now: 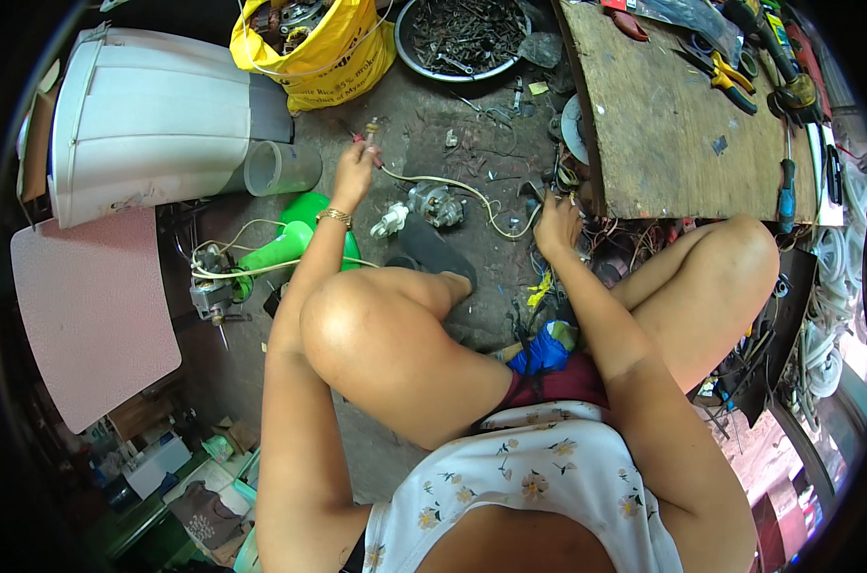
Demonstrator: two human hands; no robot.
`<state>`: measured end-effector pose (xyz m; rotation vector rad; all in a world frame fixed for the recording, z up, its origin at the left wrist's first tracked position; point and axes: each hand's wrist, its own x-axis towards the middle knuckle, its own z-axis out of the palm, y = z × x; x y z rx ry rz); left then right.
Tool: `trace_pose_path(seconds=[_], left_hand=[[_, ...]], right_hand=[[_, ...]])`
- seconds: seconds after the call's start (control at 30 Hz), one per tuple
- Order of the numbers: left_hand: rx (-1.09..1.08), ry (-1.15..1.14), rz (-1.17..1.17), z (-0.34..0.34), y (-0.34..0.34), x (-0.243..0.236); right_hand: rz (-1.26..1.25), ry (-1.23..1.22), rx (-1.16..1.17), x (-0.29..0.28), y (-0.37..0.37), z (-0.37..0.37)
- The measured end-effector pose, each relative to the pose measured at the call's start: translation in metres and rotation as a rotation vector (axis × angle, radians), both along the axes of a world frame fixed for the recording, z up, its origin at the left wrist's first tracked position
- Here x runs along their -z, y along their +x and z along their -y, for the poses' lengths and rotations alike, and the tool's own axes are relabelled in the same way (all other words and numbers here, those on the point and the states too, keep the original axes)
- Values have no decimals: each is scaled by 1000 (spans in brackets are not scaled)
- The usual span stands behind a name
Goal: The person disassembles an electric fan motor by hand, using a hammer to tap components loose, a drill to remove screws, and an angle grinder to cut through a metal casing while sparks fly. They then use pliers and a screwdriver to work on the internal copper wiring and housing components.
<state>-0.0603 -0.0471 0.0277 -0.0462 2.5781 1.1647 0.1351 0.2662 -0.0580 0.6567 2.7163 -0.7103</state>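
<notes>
Both hands grip one cream cable [472,194]: left hand [354,170] closed by its red-tipped end, right hand [558,225] pinching the other.

A person sits on a concrete floor [453,124] with knees drawn up; the left hand [354,172] is closed around a small red-handled tool [369,143] raised over a cream cable [453,186], and the right hand [556,226] reaches into a tangle of wires [624,239] just under the edge of a low wooden board [663,115]. A small grey motor [435,203] with a white plug [391,222] lies on the floor between the two hands. A green plastic housing [290,244] sits beside the left forearm, with a white tub [147,115], a yellow bag [338,57] and a round pan of scrap metal [462,36] farther off, and pliers [729,81] lying on the board.
</notes>
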Motion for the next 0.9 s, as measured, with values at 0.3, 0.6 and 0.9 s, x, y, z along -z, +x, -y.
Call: trace_pose_path(seconds=[0.3, 0.6, 0.9], left_hand=[[476, 439, 391, -86, 30, -10], [425, -680, 444, -84, 69, 59], [438, -632, 499, -36, 67, 55]], right_hand=[[-62, -1573, 317, -44, -77, 105], [-89, -211, 464, 55, -40, 50], [204, -970, 363, 9, 7, 119]])
